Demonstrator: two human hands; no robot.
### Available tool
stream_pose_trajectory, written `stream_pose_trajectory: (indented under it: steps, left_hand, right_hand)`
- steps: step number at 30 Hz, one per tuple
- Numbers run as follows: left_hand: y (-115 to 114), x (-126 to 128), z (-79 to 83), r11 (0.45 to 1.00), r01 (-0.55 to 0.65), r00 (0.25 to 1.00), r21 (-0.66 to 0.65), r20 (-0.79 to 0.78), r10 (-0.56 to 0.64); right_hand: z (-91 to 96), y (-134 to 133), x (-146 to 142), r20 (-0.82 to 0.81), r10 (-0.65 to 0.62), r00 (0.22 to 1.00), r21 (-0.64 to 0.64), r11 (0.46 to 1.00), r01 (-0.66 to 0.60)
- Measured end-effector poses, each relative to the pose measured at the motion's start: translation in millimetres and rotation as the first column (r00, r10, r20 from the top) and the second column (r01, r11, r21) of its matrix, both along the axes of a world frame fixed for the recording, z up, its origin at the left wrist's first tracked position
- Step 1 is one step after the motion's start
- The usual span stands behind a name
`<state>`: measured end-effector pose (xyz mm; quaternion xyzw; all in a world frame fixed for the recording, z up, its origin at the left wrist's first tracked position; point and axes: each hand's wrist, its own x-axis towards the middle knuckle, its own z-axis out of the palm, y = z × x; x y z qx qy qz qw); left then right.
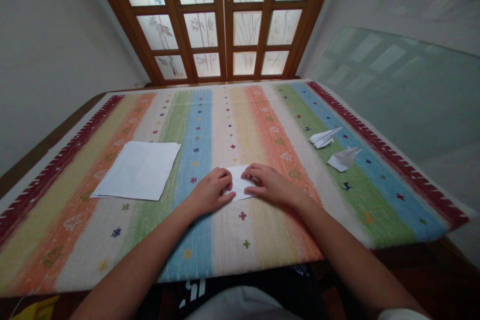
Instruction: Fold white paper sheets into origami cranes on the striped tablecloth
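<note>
A small folded sheet of white paper [237,178] lies on the striped tablecloth in front of me, between my two hands. My left hand [213,190] grips its left edge with bent fingers, the thumb reaching over the near side. From the other side my right hand [270,183] holds the right part, its fingertips and thumb on the paper. Both hands cover some of the edges, so the exact fold is hidden. Two folded white paper figures [324,138] with pointed ends rest at the right, beyond my right hand.
To the left sits a stack of white paper sheets [138,170]. The striped tablecloth [240,240] covers the table, its near edge close to my body. A glass-paned wooden door [225,25] stands behind the table, with walls on both sides.
</note>
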<state>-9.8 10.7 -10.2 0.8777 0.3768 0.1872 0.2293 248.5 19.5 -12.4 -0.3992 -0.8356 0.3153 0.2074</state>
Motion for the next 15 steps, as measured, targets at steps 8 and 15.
stream_pose_trajectory:
  steps: [8,15]
  left_hand:
    - [1.2,-1.3,-2.9,0.999,0.022,1.000,0.035,0.018,-0.022]
    - [1.9,0.4,-4.4,0.999,0.019,1.000,0.030,0.009,-0.020]
  right_hand:
    - [-2.3,8.1,10.8,-0.045,0.022,0.999,-0.067,0.997,-0.025]
    - [-2.5,7.5,7.3,-0.066,-0.006,0.998,-0.075,0.997,0.001]
